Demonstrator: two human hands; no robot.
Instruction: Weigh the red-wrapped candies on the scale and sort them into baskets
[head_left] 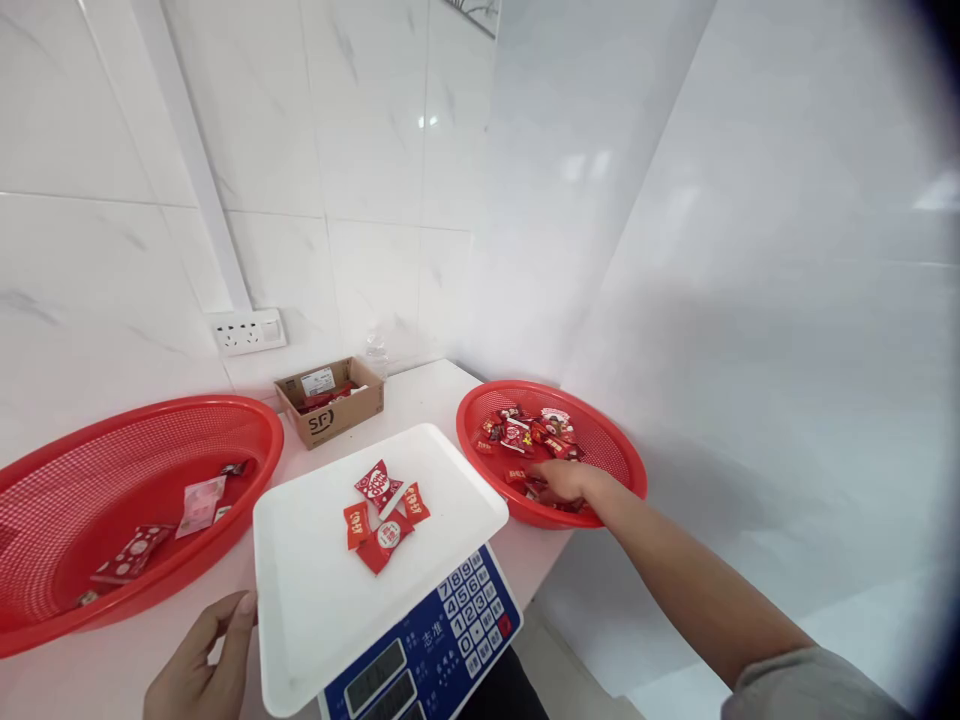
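My right hand (562,480) reaches into the right red basket (628,460), its fingers apart and bent down among small wrapped candies (517,435). Some fingertips are hidden there. At the lower left, my left hand (201,660) pinches the left edge of a white tray (315,600) between thumb and fingers. That tray sits on a blue digital scale (420,660). Lying on it are a patterned red packet (379,484), a larger red packet (386,540), two small orange-red packets (357,525) and a thin white strip (394,502).
Another red basket (142,415) stands at left with several packets inside. Behind the tray, an open cardboard box (341,415) holds red packets, beside a clear plastic item (376,352). A wall socket (247,332) is above. White walls enclose the table's back and right.
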